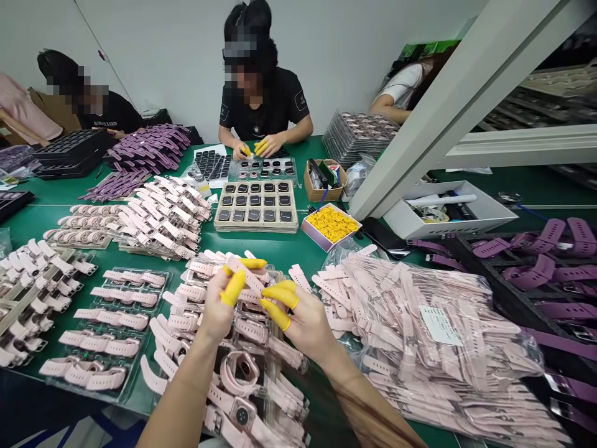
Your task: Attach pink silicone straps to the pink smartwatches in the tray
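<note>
A pale pink watch strap (252, 279) is held up between my hands, over a tray of pink watches. My left hand (219, 305), with yellow finger cots on its thumb and a finger, is closed on the strap's upper part. My right hand (308, 320), wearing several yellow finger cots, pinches the strap's other side. Beneath my wrists, a watch (241, 415) lies with its sensor back facing up, and a looped pink watch (239, 372) rests above it. My fingers partly hide the strap.
Bagged pink straps (420, 330) are heaped at the right, beside purple straps (536, 274) in black foam. A clear tray of pink watches (105, 323) lies left. Ahead are a box of yellow finger cots (332, 224), a slanting white post (420, 118) and a co-worker (263, 99).
</note>
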Tool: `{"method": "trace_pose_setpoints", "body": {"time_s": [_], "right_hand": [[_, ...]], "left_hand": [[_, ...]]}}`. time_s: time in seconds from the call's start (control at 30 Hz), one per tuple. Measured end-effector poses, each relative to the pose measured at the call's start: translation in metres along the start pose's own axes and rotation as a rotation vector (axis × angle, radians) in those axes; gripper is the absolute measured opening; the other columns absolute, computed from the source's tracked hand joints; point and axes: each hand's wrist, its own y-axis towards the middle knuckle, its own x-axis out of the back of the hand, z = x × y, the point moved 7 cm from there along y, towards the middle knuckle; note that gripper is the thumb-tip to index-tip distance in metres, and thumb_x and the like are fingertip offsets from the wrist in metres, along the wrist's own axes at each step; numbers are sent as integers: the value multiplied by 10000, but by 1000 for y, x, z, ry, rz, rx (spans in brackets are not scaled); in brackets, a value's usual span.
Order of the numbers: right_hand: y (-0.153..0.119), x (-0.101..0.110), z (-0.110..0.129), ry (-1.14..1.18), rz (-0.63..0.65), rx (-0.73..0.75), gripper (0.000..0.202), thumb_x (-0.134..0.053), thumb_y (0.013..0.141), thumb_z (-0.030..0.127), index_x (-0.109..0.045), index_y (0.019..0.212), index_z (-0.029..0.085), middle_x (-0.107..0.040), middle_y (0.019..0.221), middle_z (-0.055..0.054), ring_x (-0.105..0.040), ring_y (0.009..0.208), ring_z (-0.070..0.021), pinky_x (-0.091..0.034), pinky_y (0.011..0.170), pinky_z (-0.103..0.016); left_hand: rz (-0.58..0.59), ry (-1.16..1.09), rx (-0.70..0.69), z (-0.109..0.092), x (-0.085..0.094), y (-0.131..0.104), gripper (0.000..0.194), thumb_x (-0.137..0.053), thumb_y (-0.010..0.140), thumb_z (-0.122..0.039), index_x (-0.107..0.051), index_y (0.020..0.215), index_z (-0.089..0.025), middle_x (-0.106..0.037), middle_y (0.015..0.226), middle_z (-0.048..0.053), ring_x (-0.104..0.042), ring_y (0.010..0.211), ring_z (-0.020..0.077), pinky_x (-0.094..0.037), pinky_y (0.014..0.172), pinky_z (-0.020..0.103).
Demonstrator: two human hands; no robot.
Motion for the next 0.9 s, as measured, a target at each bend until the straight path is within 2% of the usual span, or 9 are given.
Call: {"method": "trace_pose_setpoints", "body": {"time_s": [0.1,0.17,0.27,0.33,0.4,0.5,0.63,0.8,0.9], "right_hand": [[-2,2,-15,124,-41,-162,111,-658,985,262,-741,1059,253,-737,916,-42,-700,773,-188,-610,688,-325],[-5,2,-25,278,-85,-290,103,-691,966,317,-746,1020,248,-720,855,-19,-654,645,-156,-579,582,-289],[-8,1,-36,565,-201,-413,164,-736,933,408,-715,962,249,-688,761,21,-595,502,-117,-530,464,-245],[-8,5,-38,661,-286,-429,202,-776,901,428,-688,930,249,-676,733,36,-605,502,-114,-558,500,-249],[-7,11,-39,656,-321,-434,234,-802,880,437,-686,956,249,-697,778,22,-652,594,-131,-601,616,-276],[-4,12,-40,589,-199,-447,322,-801,873,468,-702,1092,254,-749,969,-38,-713,837,-196,-618,809,-351],[-6,-4,-42,584,58,-438,315,-794,874,475,-734,1096,259,-751,1130,-78,-705,1043,-272,-577,997,-462],[-7,-22,-45,673,-15,-386,310,-781,876,496,-719,1094,284,-729,1103,-75,-697,1059,-278,-580,1005,-494],[-6,-22,-45,666,-70,-341,305,-762,886,515,-710,1088,292,-692,1100,-73,-678,1068,-281,-585,987,-489]], "left_hand": [[350,227,-7,-2,-25,-8,569,-697,915,-401,-604,1436,-192,-640,1435,185,-602,1339,340,-455,1171,489],[417,384,-8,-1,-32,-12,592,-652,941,-304,-527,1513,-215,-615,1453,170,-561,1369,327,-408,1202,497],[369,396,-32,-5,-33,-12,557,-573,989,-252,-491,1539,-232,-680,1218,121,-636,1171,267,-490,1097,440],[321,303,-47,-6,-30,-11,572,-588,996,-262,-461,1553,-252,-650,1061,70,-632,990,209,-527,974,367],[299,200,-37,-5,-26,-11,623,-646,977,-289,-431,1562,-269,-610,1011,43,-597,920,184,-516,920,337],[295,-7,17,0,-25,-9,619,-669,969,-366,-442,1534,-252,-626,1002,46,-601,901,192,-509,885,343],[151,-186,48,5,-23,-4,456,-684,967,-341,-550,1387,-225,-656,877,15,-591,743,145,-494,741,279],[86,-312,-1,-1,-18,-2,355,-760,909,-282,-597,1218,-218,-678,791,-10,-567,660,117,-447,649,235],[83,-319,-33,-7,-9,-1,316,-756,907,-291,-600,1172,-219,-674,771,-11,-585,687,140,-467,682,265]]}}
